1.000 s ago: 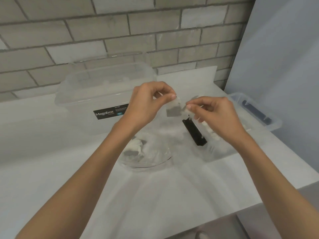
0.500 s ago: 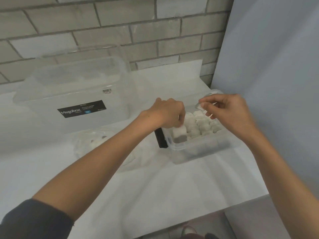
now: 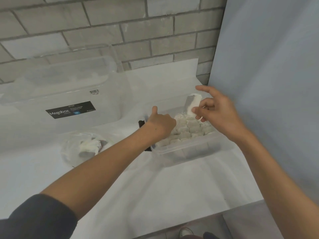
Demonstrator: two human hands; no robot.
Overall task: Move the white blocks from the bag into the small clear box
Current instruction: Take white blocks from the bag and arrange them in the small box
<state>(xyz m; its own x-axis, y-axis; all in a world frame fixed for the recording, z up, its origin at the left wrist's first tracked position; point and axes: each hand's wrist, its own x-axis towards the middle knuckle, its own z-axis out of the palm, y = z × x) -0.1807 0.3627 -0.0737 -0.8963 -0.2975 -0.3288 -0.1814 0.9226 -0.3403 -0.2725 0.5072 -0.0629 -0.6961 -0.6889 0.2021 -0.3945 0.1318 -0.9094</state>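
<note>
White blocks [image 3: 189, 128] are lying packed in rows inside the small clear box [image 3: 181, 150], which is sitting on the right part of the table [image 3: 172, 187]. One more block [image 3: 193, 104] is hanging upright over the box's far side. The right hand [image 3: 219, 112] is pinching its edge between thumb and a curled finger, with the index finger sticking out straight. The left hand [image 3: 160, 125] is reaching down into the left end of the box with its thumb up. Its fingers are lying hidden among the blocks, so its grip cannot be told. The bag [image 3: 67, 145] is lying crumpled to the left of the box, with a few leftover blocks [image 3: 89, 146] showing through it. A large clear tub [image 3: 69, 94] with a black label is standing further back on the left, against a brick wall [image 3: 120, 23].
</note>
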